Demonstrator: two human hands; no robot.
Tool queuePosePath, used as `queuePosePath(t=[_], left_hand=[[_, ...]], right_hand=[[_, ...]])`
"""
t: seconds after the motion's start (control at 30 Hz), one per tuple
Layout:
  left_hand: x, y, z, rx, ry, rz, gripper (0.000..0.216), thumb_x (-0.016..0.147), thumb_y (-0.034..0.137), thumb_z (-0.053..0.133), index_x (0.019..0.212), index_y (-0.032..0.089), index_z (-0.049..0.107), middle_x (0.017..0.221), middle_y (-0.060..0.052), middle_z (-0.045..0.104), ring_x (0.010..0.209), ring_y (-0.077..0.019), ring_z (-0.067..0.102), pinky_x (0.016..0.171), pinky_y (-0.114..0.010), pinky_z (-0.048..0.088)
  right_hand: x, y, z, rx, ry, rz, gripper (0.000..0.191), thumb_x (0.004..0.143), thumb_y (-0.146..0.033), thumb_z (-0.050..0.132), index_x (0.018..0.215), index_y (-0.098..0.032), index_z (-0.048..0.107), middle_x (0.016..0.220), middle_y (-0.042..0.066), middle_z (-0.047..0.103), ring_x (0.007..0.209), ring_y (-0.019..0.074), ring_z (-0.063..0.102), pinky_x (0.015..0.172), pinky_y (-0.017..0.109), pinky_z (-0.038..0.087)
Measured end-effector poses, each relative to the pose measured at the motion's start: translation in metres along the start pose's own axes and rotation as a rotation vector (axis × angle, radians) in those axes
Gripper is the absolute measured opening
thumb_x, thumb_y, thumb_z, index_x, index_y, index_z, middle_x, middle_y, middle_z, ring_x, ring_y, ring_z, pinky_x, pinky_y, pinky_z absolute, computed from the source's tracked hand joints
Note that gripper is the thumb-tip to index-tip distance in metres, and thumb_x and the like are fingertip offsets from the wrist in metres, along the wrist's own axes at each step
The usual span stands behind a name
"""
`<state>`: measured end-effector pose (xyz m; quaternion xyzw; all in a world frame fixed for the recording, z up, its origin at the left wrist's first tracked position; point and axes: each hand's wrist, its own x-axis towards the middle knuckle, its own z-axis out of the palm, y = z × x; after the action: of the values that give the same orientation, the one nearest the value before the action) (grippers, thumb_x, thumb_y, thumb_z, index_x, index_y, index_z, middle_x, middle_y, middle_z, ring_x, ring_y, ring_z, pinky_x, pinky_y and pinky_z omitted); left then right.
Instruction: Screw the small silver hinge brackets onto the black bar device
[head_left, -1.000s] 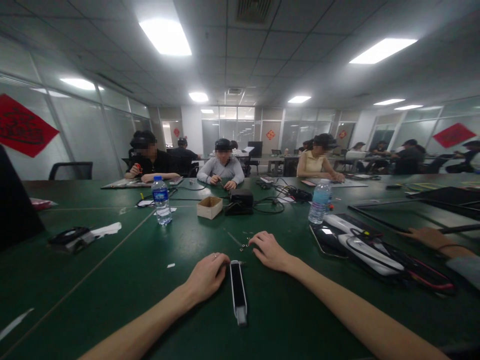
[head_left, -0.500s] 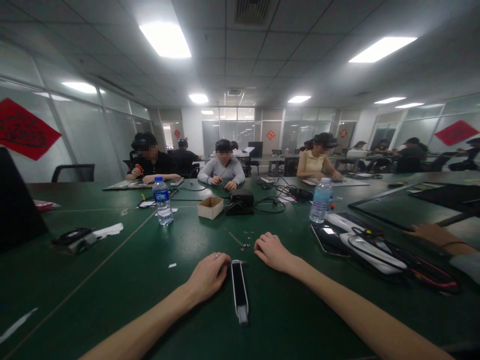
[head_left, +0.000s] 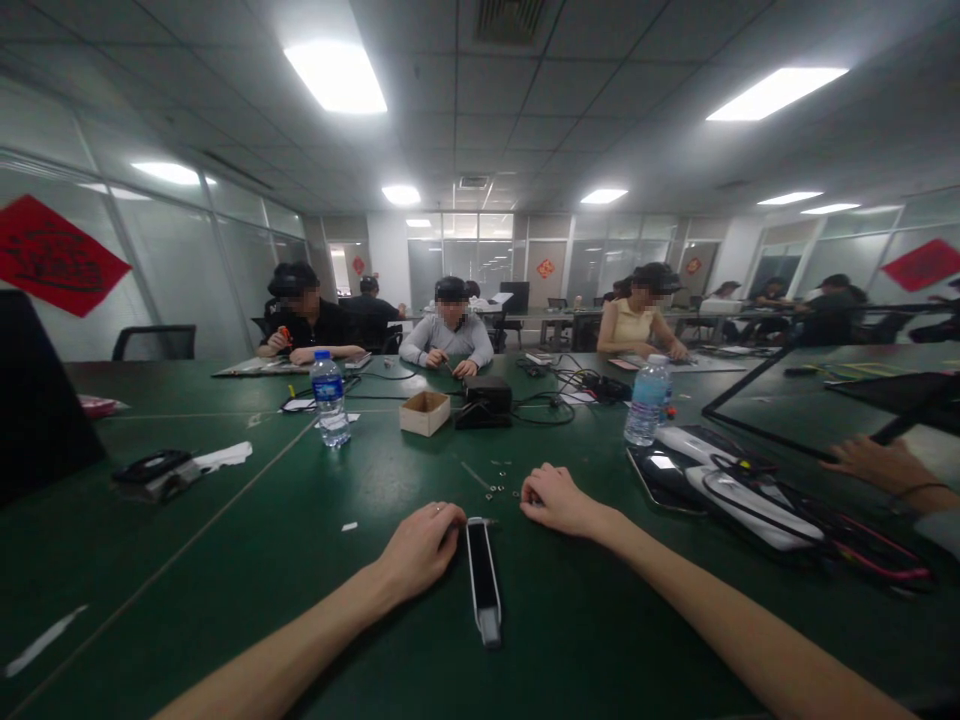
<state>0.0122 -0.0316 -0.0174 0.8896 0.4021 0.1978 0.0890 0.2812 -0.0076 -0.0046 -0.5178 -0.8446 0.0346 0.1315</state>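
My left hand (head_left: 424, 545) rests on the green table with its fingers curled together, the fingertips at the upper left edge of a slim white-edged device (head_left: 484, 580) with a black face. What those fingers hold, if anything, is hidden. A small metal piece shows at the device's far end. My right hand (head_left: 561, 498) is farther right, fingers bent down to the tabletop in a pinch; the fingertips are too small to show what is in them. Several small metal pieces (head_left: 496, 488) lie just left of it.
Beyond my hands stand an open cardboard box (head_left: 424, 414), a black device (head_left: 484, 402) and two water bottles, left (head_left: 328, 400) and right (head_left: 646, 400). White cabled tools (head_left: 739, 490) lie at right, beside a tablet-like device (head_left: 656, 480). A co-worker's hand (head_left: 874, 470) grips a black frame (head_left: 765, 430).
My right hand has drawn slightly right, its fingers more curled, and a small piece now shows by its fingertips. My left hand stays put. The co-worker's black frame at right has tilted up.
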Motion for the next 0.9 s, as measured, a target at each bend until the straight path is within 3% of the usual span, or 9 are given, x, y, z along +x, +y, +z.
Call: queuePosePath(t=[0.27, 0.53, 0.73, 0.9], left_hand=[[-0.001, 0.001, -0.001, -0.001, 0.001, -0.003, 0.019, 0.089, 0.013, 0.044, 0.101, 0.020, 0.057, 0.098, -0.005, 0.064, 0.092, -0.0194, 0.060, 0.082, -0.030, 0.048], [0.000, 0.000, 0.002, 0.008, -0.002, 0.006, 0.020, 0.089, 0.014, 0.043, 0.102, 0.020, 0.057, 0.099, -0.005, 0.064, 0.093, -0.0195, 0.059, 0.084, -0.030, 0.047], [-0.001, 0.000, 0.001, 0.000, -0.010, 0.000, 0.021, 0.089, 0.013, 0.042, 0.102, 0.020, 0.057, 0.099, -0.005, 0.064, 0.092, -0.0193, 0.059, 0.084, -0.031, 0.048], [-0.001, 0.000, 0.000, -0.004, -0.006, -0.007, 0.021, 0.090, 0.014, 0.042, 0.103, 0.021, 0.057, 0.100, -0.005, 0.063, 0.093, -0.0194, 0.059, 0.084, -0.031, 0.048]], right_hand=[[-0.003, -0.006, -0.001, 0.031, -0.026, -0.028, 0.005, 0.074, -0.023, 0.062, 0.072, -0.019, 0.059, 0.081, 0.004, 0.060, 0.084, 0.0222, 0.053, 0.084, 0.040, 0.040], [-0.010, -0.028, -0.003, 0.142, 0.004, -0.137, 0.004, 0.085, -0.019, 0.054, 0.083, -0.019, 0.058, 0.088, 0.004, 0.059, 0.079, 0.0173, 0.053, 0.072, 0.030, 0.046], [-0.008, -0.031, 0.006, 0.303, 0.130, -0.179, 0.008, 0.086, -0.014, 0.057, 0.091, -0.018, 0.061, 0.093, 0.004, 0.063, 0.089, 0.0173, 0.057, 0.080, 0.031, 0.049], [-0.010, -0.034, 0.011, 0.350, 0.151, -0.239, 0.009, 0.085, -0.016, 0.060, 0.091, -0.019, 0.065, 0.092, 0.002, 0.066, 0.089, 0.0170, 0.058, 0.082, 0.031, 0.049]])
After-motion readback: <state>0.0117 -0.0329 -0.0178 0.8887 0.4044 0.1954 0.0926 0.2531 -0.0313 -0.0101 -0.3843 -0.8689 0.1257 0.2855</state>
